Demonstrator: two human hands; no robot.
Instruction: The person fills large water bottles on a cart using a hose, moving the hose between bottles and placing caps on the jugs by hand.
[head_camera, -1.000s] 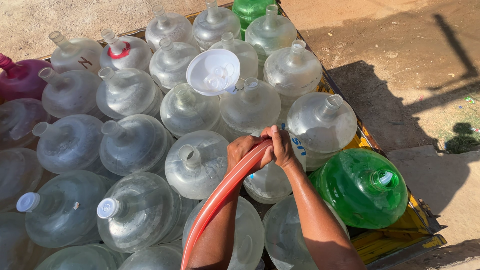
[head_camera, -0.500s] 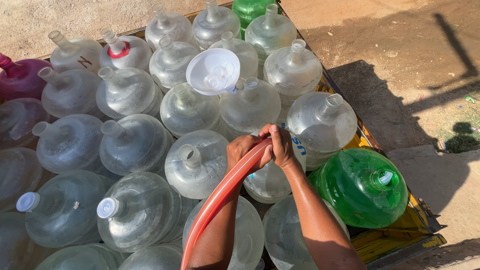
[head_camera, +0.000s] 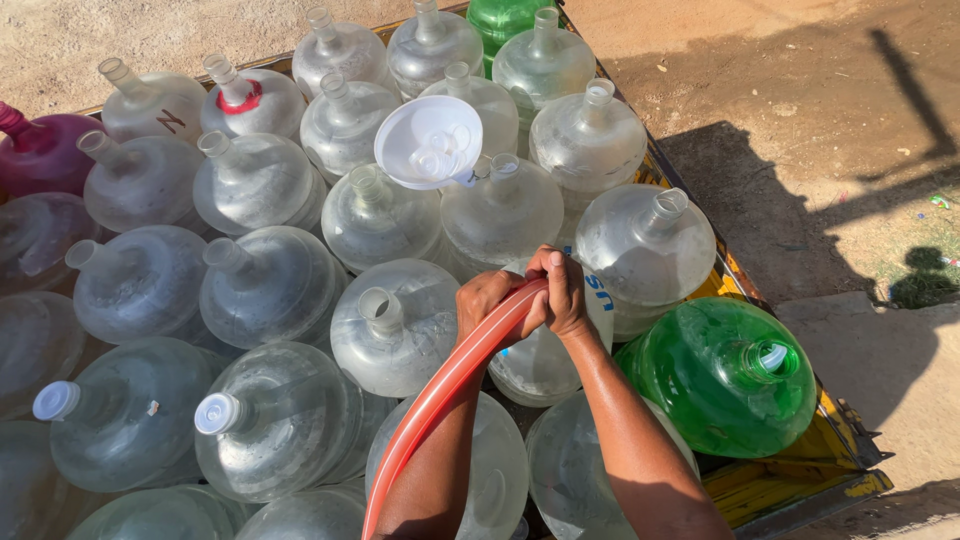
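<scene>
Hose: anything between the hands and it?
No. Both the left hand and right hand are wrapped directly around the orange hose, held over a clear jug whose mouth the hands hide.

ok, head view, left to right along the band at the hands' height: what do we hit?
Clear jug with open neck → left hand → orange hose → right hand → green jug lying on its side → yellow cart edge.

Both hands are wrapped around a red-orange flexible plastic hose (head_camera: 440, 395), left hand (head_camera: 487, 303) and right hand (head_camera: 560, 295) side by side, held over a clear round plastic water jug (head_camera: 545, 355). Loads of clear jugs are packed all round, with a white plastic funnel (head_camera: 428, 142) sitting on one further back. A green translucent plastic jug (head_camera: 720, 375) lies tilted just right of the right arm, on a yellow cart bed (head_camera: 800, 470).
</scene>
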